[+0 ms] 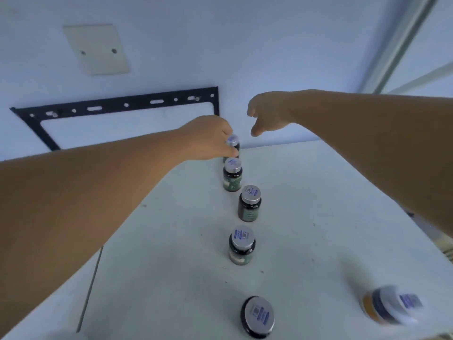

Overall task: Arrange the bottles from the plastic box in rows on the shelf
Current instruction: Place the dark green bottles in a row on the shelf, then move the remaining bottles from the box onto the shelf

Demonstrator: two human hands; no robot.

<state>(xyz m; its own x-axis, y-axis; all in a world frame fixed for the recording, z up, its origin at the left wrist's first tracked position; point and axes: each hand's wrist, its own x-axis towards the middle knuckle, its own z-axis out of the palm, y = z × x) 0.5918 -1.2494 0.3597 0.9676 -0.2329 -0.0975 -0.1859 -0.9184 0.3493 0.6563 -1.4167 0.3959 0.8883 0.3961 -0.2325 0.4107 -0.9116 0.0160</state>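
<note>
White shelf (171, 241) fills the lower half of the frame, a bit scuffed with dark specks, and your bottles run up the middle of it in a loose line. The farthest bottle (232, 143) sits at the back near the wall, just above center of the frame. Your left hand (210, 138) has it, thumb and fingers curled around the neck just under the silver cap. Right below it, almost touching, is the second bottle (232, 174): dark glass, green label, upright. The third bottle (249, 203) stands a little off to the right of the line, and the fourth bottle (241, 245) is back toward the middle with a clear gap around it. The fifth bottle (257, 317) is down at the bottom edge, and you mostly just see its cap from above. Off in the lower right there's a blurry bottle (392, 305) with an orange-ish body, well apart from the row. Too smeared to tell if it's upright.

Your right hand (267, 114) hovers just right of the farthest bottle with fingers loosely curled and thumb pointing down, holding nothing.

Behind it all is a pale blue wall (269, 45), with a black metal bracket (117, 106) at center left, a beige cover plate (96, 49) upper left and a metal frame rail (402, 40) upper right.
</note>
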